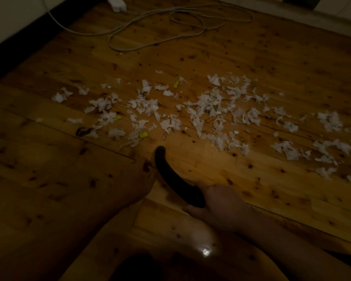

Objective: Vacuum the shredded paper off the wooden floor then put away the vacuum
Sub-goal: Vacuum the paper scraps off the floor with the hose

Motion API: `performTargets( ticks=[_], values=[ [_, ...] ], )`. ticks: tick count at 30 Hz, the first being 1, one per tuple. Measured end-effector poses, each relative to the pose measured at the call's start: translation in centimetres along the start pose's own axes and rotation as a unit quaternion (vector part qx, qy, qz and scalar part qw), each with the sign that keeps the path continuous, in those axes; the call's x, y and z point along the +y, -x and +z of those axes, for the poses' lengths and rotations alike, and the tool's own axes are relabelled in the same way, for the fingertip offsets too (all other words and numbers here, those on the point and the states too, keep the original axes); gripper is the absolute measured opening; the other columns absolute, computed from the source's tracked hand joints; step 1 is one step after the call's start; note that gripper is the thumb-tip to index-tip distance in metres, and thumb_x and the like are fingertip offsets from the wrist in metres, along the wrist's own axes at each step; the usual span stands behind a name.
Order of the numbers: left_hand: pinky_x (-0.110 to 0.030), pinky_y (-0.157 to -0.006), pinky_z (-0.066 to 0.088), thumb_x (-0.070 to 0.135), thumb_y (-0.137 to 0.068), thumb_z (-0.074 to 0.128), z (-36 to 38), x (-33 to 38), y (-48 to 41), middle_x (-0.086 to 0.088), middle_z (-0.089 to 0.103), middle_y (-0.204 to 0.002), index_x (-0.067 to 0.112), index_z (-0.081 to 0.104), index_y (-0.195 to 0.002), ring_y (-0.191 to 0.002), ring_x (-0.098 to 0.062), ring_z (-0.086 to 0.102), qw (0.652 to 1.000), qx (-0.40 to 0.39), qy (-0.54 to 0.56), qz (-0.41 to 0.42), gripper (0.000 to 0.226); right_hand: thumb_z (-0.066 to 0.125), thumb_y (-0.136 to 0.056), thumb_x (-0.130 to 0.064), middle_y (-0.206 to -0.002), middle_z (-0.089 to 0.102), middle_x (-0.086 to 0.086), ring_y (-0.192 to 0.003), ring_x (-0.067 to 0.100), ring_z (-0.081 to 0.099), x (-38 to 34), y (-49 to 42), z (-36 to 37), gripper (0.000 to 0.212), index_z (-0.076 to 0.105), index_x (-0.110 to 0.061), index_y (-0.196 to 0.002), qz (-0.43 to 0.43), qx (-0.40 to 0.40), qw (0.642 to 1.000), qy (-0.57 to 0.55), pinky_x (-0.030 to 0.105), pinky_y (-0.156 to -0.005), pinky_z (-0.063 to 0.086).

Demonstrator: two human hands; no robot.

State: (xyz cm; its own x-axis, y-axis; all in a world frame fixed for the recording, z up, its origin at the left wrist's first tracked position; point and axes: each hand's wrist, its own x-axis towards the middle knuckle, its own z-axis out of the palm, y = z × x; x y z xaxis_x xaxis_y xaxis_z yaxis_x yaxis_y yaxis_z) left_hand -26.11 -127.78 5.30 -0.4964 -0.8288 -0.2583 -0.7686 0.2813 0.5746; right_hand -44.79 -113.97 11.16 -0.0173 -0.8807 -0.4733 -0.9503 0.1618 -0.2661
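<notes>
Closest in, the right hand has its fingers curled round the rear end of the black curved vacuum nozzle, forearm reaching in from the lower right. The left hand sits just left of the nozzle, wrist bent inward. It's too dim to tell whether those fingers are pinching anything or touching the tube.

The nozzle tip rests low over the wooden floor, just short of the mess, with bare boards on either side of it. Beyond the tip, shredded paper spreads in a wide band running left and far right, a few yellow scraps mixed in. Well past that, open floor, then a looped grey cable leading to a white power strip. A dark skirting board edges the floor to the far left of the nozzle.
</notes>
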Motion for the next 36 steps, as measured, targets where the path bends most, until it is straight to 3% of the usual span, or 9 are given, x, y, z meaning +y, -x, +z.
performTargets(
  ticks=[7,10,15,22,30,36],
  values=[
    [-0.031,-0.090,0.047,0.035,-0.096,0.055,-0.7,-0.3,-0.4,-0.002,0.058,-0.127,0.015,0.049,-0.131,-0.115,-0.018,0.056,0.999,-0.018,0.000,-0.032,0.041,0.046,-0.087,-0.070,-0.081,0.052,-0.011,-0.067,0.009,0.050,-0.3,-1.0,-0.2,0.062,0.045,-0.028,-0.133,0.003,0.004,1.000,-0.026,0.021,-0.052,0.036],
    [-0.029,-0.086,0.045,0.033,-0.097,0.054,-1.0,-0.4,-0.6,-0.004,0.057,-0.127,0.014,0.049,-0.130,-0.113,-0.019,0.056,0.999,-0.011,-0.006,-0.035,0.039,0.046,-0.087,-0.071,-0.077,0.048,-0.012,-0.061,0.005,0.045,-0.6,-1.2,-0.2,0.061,0.045,-0.027,-0.131,-0.004,0.001,1.000,-0.014,0.020,-0.050,0.033],
    [-0.033,-0.083,0.050,0.035,-0.097,0.051,-1.4,-1.3,-0.7,-0.002,0.058,-0.119,0.016,0.049,-0.125,-0.103,-0.017,0.058,0.999,-0.001,-0.003,-0.054,0.034,0.046,-0.088,-0.069,-0.068,0.042,-0.014,-0.056,0.001,0.040,-1.7,-1.8,-0.1,0.057,0.047,-0.027,-0.127,-0.017,-0.005,1.000,-0.017,0.020,-0.048,0.029],
    [-0.038,-0.092,0.050,0.035,-0.097,0.050,-2.1,-2.7,-0.4,-0.001,0.054,-0.131,0.024,0.041,-0.139,-0.117,-0.019,0.055,0.998,-0.006,0.017,-0.064,0.045,0.045,-0.087,-0.071,-0.070,0.043,-0.014,-0.059,0.002,0.042,-2.8,-2.8,0.0,0.060,0.046,-0.027,-0.127,-0.032,-0.006,0.999,-0.023,0.025,-0.054,0.037],
    [-0.035,-0.091,0.049,0.033,-0.095,0.054,-2.5,-4.0,-0.4,-0.006,0.054,-0.132,0.015,0.049,-0.132,-0.116,-0.021,0.056,0.996,0.001,0.015,-0.085,0.041,0.046,-0.088,-0.070,-0.066,0.042,-0.014,-0.054,0.000,0.040,-3.9,-3.5,0.1,0.064,0.042,-0.028,-0.136,-0.046,-0.003,0.999,-0.028,0.019,-0.049,0.029],
    [-0.033,-0.089,0.048,0.030,-0.096,0.053,-2.8,-4.8,-0.6,-0.003,0.056,-0.129,0.017,0.050,-0.129,-0.114,-0.019,0.056,0.995,0.013,0.024,-0.093,0.036,0.045,-0.087,-0.071,-0.070,0.048,-0.012,-0.058,0.002,0.045,-4.5,-4.1,0.1,0.060,0.048,-0.026,-0.127,-0.046,-0.018,0.998,-0.042,0.022,-0.052,0.034]
  ],
)
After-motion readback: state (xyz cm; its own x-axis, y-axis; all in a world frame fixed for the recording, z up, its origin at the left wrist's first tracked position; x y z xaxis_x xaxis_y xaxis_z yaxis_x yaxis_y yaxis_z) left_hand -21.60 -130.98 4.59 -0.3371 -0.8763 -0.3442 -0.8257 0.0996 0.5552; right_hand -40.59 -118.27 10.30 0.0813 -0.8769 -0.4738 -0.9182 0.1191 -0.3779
